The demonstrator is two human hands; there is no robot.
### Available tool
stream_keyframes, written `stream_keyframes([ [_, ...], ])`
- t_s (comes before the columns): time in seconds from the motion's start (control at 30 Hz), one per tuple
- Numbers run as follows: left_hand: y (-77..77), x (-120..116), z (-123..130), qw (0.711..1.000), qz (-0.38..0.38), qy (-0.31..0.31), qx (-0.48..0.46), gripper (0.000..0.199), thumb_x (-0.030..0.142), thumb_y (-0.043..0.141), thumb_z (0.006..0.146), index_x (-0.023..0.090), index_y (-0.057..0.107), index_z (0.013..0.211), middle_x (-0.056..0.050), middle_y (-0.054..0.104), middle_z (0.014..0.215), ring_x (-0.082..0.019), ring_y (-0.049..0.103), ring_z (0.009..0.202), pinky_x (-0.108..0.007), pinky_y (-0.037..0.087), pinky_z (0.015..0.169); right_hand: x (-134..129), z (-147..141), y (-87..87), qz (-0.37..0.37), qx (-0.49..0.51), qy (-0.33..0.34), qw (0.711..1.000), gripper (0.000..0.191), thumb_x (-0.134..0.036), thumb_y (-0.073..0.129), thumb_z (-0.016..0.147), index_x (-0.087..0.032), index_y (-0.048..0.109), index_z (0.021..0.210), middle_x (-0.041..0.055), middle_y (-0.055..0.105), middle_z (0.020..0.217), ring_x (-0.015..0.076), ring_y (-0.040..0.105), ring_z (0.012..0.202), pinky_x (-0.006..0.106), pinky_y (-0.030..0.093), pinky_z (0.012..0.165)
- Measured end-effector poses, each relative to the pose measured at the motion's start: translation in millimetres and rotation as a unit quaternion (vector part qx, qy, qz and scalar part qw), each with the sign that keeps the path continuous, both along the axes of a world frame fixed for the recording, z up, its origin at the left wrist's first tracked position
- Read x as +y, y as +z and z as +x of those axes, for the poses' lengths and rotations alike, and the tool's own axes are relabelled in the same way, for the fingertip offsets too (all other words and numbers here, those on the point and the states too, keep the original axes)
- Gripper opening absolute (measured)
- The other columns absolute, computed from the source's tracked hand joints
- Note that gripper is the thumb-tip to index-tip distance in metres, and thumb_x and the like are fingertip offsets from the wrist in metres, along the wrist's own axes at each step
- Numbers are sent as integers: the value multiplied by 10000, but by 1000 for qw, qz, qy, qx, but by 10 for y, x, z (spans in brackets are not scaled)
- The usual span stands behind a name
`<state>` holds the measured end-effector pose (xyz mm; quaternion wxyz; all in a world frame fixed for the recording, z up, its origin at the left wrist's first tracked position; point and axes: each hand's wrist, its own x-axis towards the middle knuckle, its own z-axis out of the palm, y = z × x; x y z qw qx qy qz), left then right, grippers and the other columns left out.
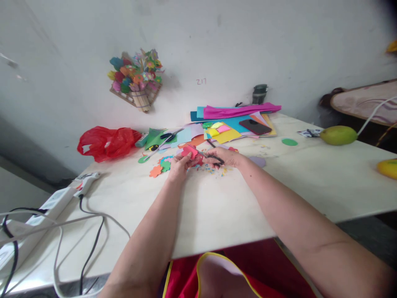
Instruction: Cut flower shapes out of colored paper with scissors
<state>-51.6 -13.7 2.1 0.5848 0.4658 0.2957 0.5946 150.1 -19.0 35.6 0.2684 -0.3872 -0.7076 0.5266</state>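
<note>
Between thumb and fingers of my left hand (180, 164) is a red paper flower (190, 152) with scalloped edges. My right hand (225, 156) grips black-handled scissors (218, 160), whose blades reach left to the flower's edge. Whether the blades touch the paper I cannot tell. To the left of my left hand lie an orange paper flower (155, 171) and a green paper flower (166, 166). Tiny paper scraps (221, 171) are scattered on the table under and beside my hands.
Coloured paper sheets (232, 135), a phone (255, 127) and a pink roll (242, 111) lie at the back. A red plastic bag (107, 142) sits left. A glue gun (87, 184) and power strip (49, 207) with cables occupy the left edge. A mango (338, 135) rests right.
</note>
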Motion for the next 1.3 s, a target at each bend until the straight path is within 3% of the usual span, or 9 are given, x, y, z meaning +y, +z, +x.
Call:
stream_keyframes([
  [0.3, 29, -45, 8, 999, -10, -19, 24, 299, 318, 859, 554, 121, 730, 738, -71, 737, 731, -191, 696, 646, -314, 591, 653, 17, -10, -7, 1, 17, -7, 1000, 183, -277, 717, 827, -137, 600, 821, -47, 558, 520, 58, 467, 395, 170, 359, 383],
  [0.5, 31, -46, 5, 999, -19, -14, 44, 328, 347, 861, 554, 122, 717, 744, -84, 739, 739, -207, 698, 652, -331, 588, 638, 18, 7, -5, -6, 19, -1, 1000, 155, -232, 730, 802, -132, 613, 823, -57, 547, 509, 57, 463, 398, 169, 367, 385],
  [0.7, 36, -47, -9, 999, -27, 27, 22, 396, 359, 911, 483, 150, 668, 716, -22, 694, 666, -151, 636, 576, -321, 567, 630, 42, 34, -29, 5, -4, 18, 1000, 211, -287, 759, 784, -141, 611, 819, -56, 558, 505, 57, 476, 387, 164, 348, 368],
  [0.93, 44, -55, -11, 999, -26, 40, 26, 382, 373, 925, 448, 153, 666, 622, -33, 682, 615, -137, 603, 540, -277, 516, 583, 22, 43, 7, 7, -19, 29, 999, 271, -336, 793, 738, -139, 617, 799, -48, 572, 505, 56, 491, 387, 161, 332, 359],
  [1.3, 32, -40, -18, 999, -16, 33, 39, 370, 379, 913, 462, 156, 664, 622, -39, 670, 608, -153, 598, 546, -306, 498, 596, 25, 29, 27, 39, -41, 16, 998, 319, -362, 825, 643, -140, 638, 776, -56, 571, 565, 68, 496, 441, 212, 419, 451],
])
